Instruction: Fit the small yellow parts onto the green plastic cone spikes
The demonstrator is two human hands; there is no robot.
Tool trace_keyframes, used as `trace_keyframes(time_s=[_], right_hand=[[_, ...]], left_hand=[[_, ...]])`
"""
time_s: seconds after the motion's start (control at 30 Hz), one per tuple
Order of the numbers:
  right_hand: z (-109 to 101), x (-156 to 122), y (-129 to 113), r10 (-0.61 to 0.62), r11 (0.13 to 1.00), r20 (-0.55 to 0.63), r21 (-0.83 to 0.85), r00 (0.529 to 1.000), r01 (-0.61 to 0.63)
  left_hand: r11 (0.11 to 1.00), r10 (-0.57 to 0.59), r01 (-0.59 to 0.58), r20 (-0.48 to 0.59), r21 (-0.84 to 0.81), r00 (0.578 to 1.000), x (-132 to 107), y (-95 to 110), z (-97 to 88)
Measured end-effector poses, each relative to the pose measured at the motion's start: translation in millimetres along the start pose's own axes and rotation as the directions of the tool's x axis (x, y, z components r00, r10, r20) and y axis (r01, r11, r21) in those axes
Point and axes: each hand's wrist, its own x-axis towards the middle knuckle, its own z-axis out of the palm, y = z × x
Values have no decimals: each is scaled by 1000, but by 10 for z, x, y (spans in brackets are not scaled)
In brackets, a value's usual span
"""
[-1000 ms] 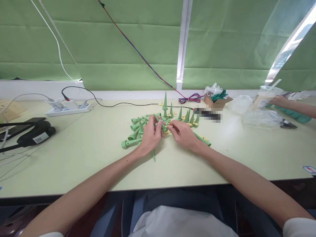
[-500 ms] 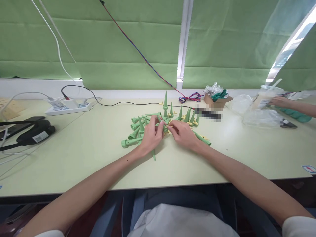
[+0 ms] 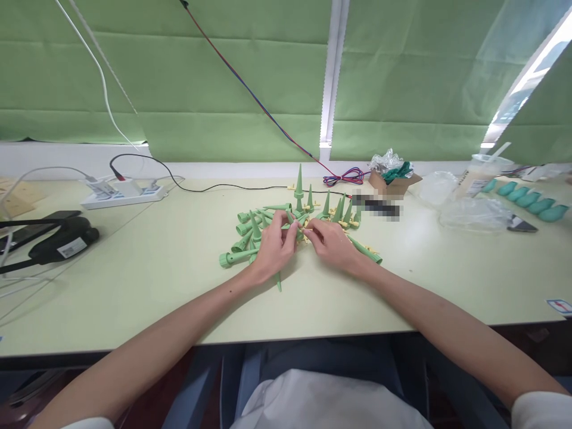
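Observation:
My left hand (image 3: 272, 245) is closed around a green plastic spike (image 3: 290, 218), which my fingers partly cover. Close beside it, my right hand (image 3: 334, 243) pinches a small yellow plastic valve (image 3: 302, 228) against that spike; the exact joint is too small to make out. Several more green spikes surround both hands. One tall spike (image 3: 299, 185) stands upright behind them, and another with a ribbed cap (image 3: 227, 259) lies at the left. Small yellow valves show on spikes at the right, such as one valve (image 3: 370, 249) beside my right wrist.
A power strip (image 3: 125, 196) and a black strapped device (image 3: 67, 241) lie at the left. At the back right are a small cardboard box (image 3: 397, 187), a plastic cup (image 3: 476, 176), a clear bag (image 3: 473, 214) and a row of teal pieces (image 3: 538, 202). Cables run along the back.
Another person's hand has left the right side, revealing the row of teal pieces. My two hands stay together, with the held spike shifted only slightly.

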Motion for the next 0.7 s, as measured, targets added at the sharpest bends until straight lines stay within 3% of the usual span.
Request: trace_keyframes(time_s=[0.7], right_hand=[[-22, 22, -26, 54, 998, -46, 19, 997, -53]], left_hand=[[994, 83, -75, 96, -79, 992, -62, 3, -15]])
